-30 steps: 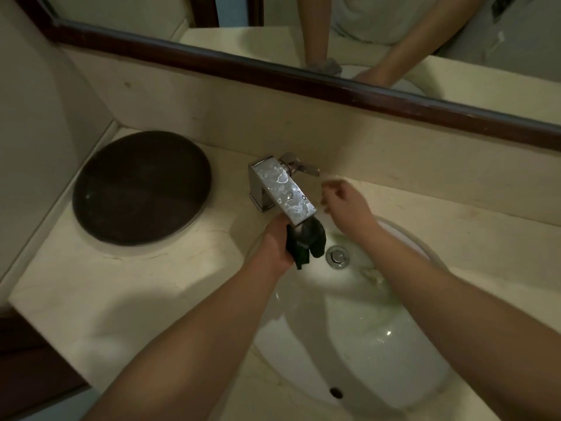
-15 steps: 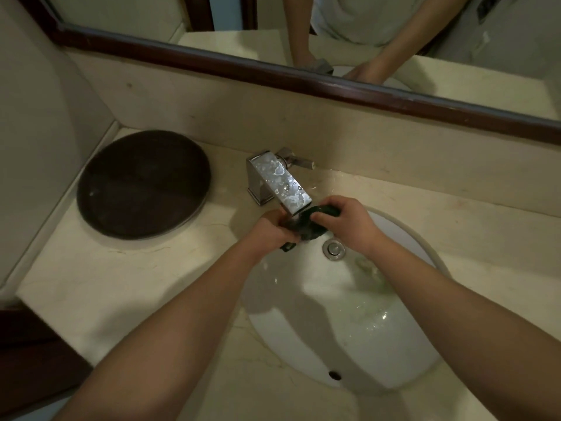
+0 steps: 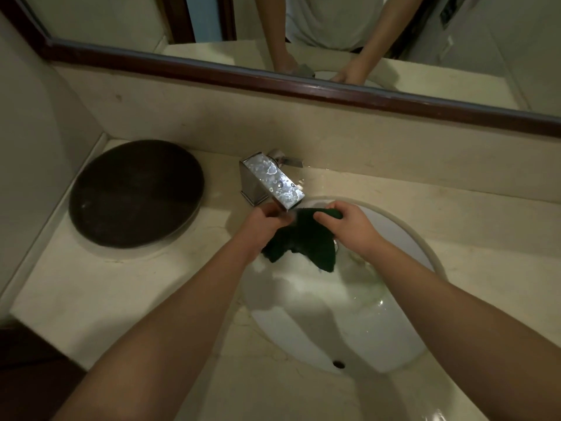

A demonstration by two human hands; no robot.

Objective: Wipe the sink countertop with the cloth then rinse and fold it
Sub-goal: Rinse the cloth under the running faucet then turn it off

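A dark green cloth (image 3: 306,241) hangs spread out over the white sink basin (image 3: 328,317), right under the spout of the square chrome faucet (image 3: 273,180). My left hand (image 3: 262,224) grips the cloth's left upper edge. Its right upper edge is pinched by my right hand (image 3: 349,226). The cloth's lower part droops into the basin and hides the drain. The beige marble countertop (image 3: 106,287) surrounds the sink.
A round dark brown tray (image 3: 135,192) lies on the counter at the left. Behind the faucet rises a beige backsplash with a dark wood-framed mirror (image 3: 303,86) above. Wet patches shine on the counter right of the faucet. A wall closes the left side.
One second ago only my left hand held the bunched cloth, while my right hand was near the faucet handle. My right hand has since taken hold, and the cloth now hangs spread between both hands.
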